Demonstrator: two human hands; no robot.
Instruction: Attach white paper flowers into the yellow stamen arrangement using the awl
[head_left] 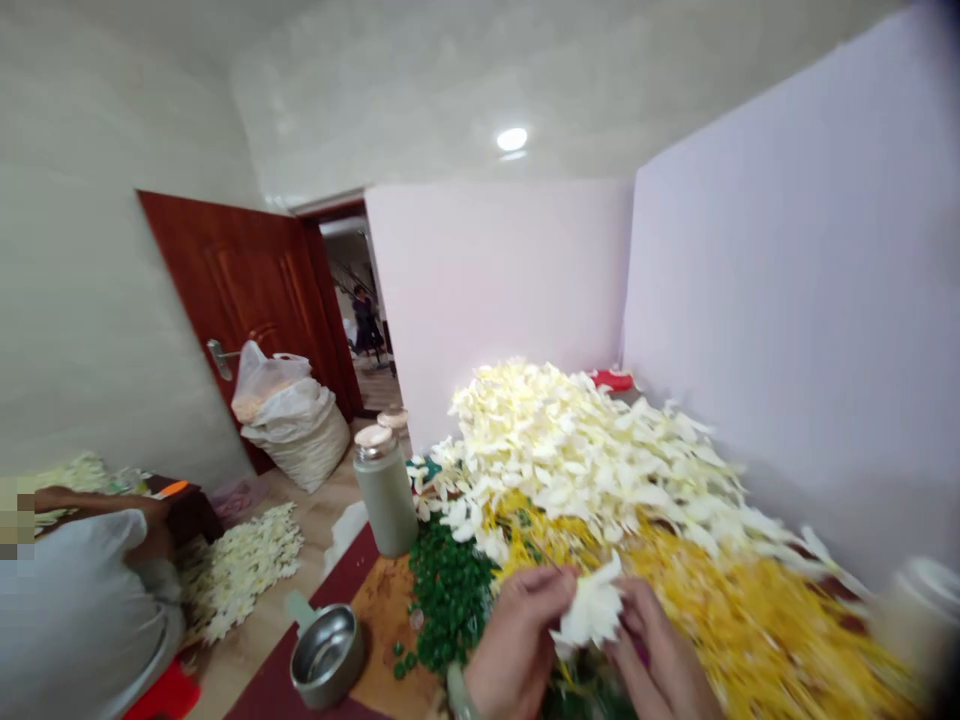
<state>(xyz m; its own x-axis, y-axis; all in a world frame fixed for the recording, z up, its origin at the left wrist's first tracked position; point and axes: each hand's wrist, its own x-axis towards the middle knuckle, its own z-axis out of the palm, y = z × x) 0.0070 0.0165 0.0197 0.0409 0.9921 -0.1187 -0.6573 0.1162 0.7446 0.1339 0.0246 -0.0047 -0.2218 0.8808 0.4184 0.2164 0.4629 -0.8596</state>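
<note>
A white flower (592, 608) is held between my two hands near the bottom centre. The fingers of my left hand (521, 635) pinch its left side, and a bracelet shows at that wrist. My right hand (656, 650) has its fingers closed on the flower's right side. Behind them rises a large heap of white flowers (570, 450). Yellow strands (735, 600) lie in a pile to the right. Small green pieces (450, 590) are heaped left of my hands.
A metal bowl (328, 655) and a pale green flask (385, 495) stand on the left. A blurred container (919, 620) is at far right. Beyond are white sacks (300, 430), an open door (247, 290), floor flowers (251, 570) and a person in grey (82, 620).
</note>
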